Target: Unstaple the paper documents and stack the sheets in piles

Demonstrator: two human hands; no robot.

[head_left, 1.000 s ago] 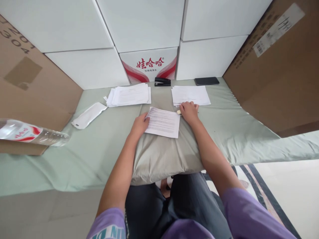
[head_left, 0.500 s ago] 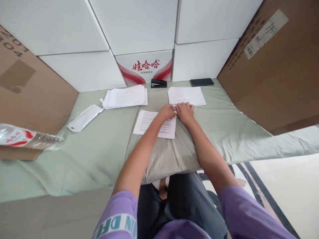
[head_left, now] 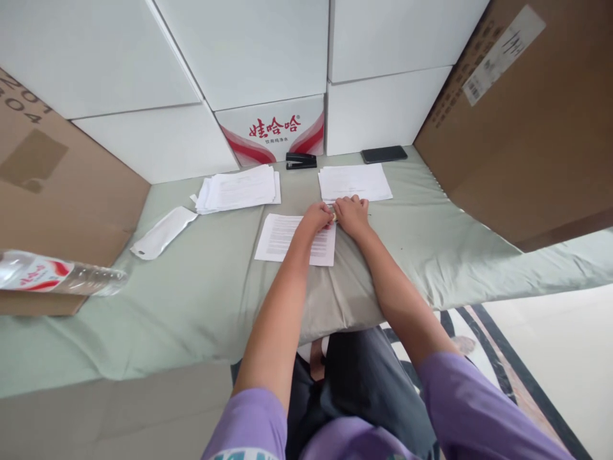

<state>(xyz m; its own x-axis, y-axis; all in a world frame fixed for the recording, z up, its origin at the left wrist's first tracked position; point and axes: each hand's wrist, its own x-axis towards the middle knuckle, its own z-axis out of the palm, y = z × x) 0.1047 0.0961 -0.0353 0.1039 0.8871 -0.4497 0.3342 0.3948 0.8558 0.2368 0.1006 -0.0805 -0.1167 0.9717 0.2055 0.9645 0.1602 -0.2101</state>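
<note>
Together, the left hand [head_left: 317,217] and right hand [head_left: 351,214] meet at the far right corner of a printed sheet [head_left: 287,237], fingers curled round a small pale object [head_left: 334,218] pinched between them; what it is cannot be told. The left forearm lies across the sheet, likely pinning it flat on the soft green bed [head_left: 191,287]. Just beyond the hands lies a neat stack [head_left: 357,180]; a looser pile [head_left: 237,189] sits far left, probably sorted apart. A stapler [head_left: 301,160] and phone [head_left: 384,154] rest against the far boxes, within reach.
</note>
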